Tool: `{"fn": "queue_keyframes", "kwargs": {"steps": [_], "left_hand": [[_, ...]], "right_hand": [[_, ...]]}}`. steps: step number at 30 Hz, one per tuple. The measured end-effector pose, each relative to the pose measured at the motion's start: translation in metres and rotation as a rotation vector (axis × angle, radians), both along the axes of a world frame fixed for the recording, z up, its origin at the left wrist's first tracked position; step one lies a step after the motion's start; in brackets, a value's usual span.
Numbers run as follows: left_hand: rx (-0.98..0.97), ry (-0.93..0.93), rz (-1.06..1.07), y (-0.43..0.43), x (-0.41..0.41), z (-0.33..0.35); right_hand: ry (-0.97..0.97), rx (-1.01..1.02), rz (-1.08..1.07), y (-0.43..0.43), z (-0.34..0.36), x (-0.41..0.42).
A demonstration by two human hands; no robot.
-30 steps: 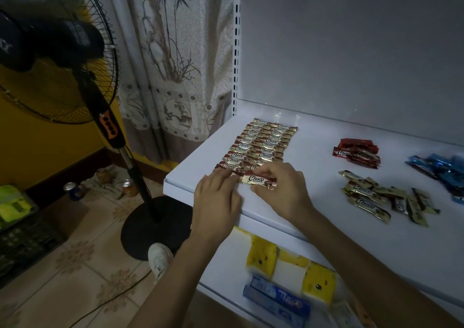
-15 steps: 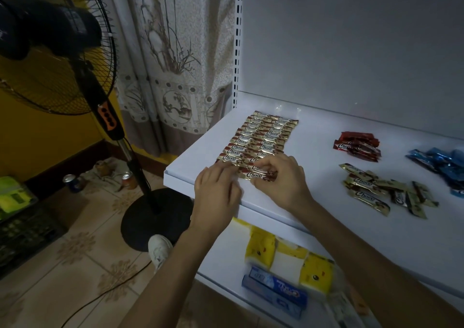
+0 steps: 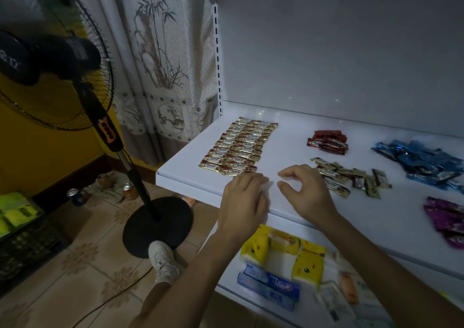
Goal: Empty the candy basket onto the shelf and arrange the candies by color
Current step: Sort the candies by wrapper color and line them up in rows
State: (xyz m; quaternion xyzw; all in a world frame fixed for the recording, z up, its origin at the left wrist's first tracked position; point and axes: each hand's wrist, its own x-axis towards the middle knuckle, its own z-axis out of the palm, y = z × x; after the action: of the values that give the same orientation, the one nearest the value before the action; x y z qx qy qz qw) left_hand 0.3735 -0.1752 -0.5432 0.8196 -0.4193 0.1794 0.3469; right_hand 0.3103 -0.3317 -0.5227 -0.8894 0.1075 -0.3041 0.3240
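Observation:
On the white shelf (image 3: 288, 149), gold Choco candies (image 3: 238, 147) lie in two neat columns at the left. A loose heap of gold candies (image 3: 351, 177) sits to the right of my hands. Behind it lies a small red pile (image 3: 327, 142). Blue candies (image 3: 426, 162) and purple candies (image 3: 447, 217) are at the far right. My left hand (image 3: 242, 202) rests near the shelf's front edge, just below the last gold row, fingers loosely bent. My right hand (image 3: 305, 192) hovers beside it with curled fingers and holds nothing. No basket is in view.
A lower shelf (image 3: 226, 272) carries yellow packs (image 3: 286, 252) and a blue toothpaste box (image 3: 268, 285). A standing fan (image 3: 75, 76) is at the left, its round base (image 3: 158, 224) on the tiled floor near my shoe (image 3: 162, 260). Cans (image 3: 74, 194) and a dark crate (image 3: 22, 229) sit further left.
My right hand let go of the gold candy, which now lies at the front of the rows. Both hands drew back and to the right, toward the loose gold heap.

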Motion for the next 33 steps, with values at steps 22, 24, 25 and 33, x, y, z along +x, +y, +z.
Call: {"fn": "queue_keyframes", "kwargs": {"steps": [22, 24, 25, 33], "left_hand": [[0.497, 0.124, -0.351, -0.179, 0.012, 0.013], [0.432, 0.107, -0.365, -0.180, 0.013, 0.011], [0.395, 0.102, -0.365, -0.179, 0.012, 0.012], [0.067, 0.074, -0.284, -0.168, 0.009, 0.017]], "right_hand": [[0.158, 0.274, -0.315, -0.098, 0.014, -0.020], [0.091, 0.316, -0.333, -0.098, 0.013, -0.023], [0.047, 0.348, -0.341, -0.099, 0.012, -0.026], [-0.074, 0.467, -0.363, -0.103, 0.004, -0.027]]}}
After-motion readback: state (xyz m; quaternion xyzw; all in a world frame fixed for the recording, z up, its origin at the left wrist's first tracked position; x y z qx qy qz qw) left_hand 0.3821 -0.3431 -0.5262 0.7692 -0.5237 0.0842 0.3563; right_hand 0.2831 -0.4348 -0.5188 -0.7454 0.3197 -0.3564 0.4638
